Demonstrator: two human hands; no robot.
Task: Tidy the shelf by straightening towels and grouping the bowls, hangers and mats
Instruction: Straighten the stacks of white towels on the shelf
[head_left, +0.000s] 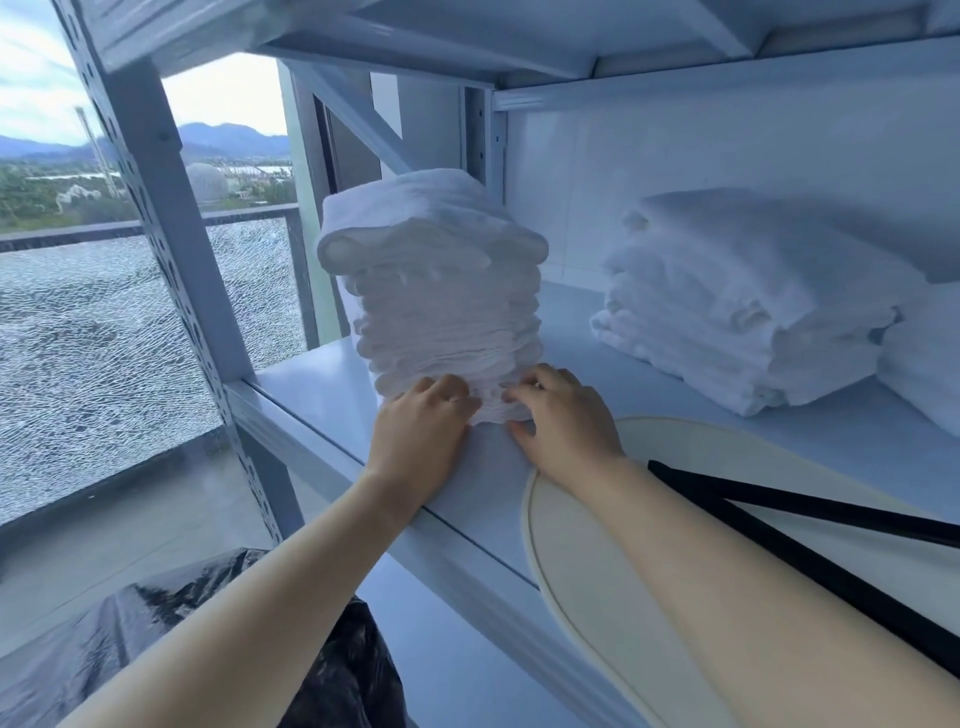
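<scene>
A tall stack of folded white towels (441, 296) stands near the left end of a pale blue metal shelf (322, 400). Both hands are at the stack's bottom front edge. My left hand (421, 426) has its fingers curled into the lowest folds. My right hand (561, 421) pinches the lowest towels from the right. A second, lower pile of white towels (737, 306) lies to the right at the back. A cream oval mat (623, 571) lies flat on the shelf's front, under my right forearm, with a black hanger (810, 525) on it.
A slotted upright post (171, 249) stands left of the stack, with a cracked glass railing (104, 338) behind it. The shelf above (571, 41) hangs close over the towels. A black plastic bag (156, 623) sits below on the left.
</scene>
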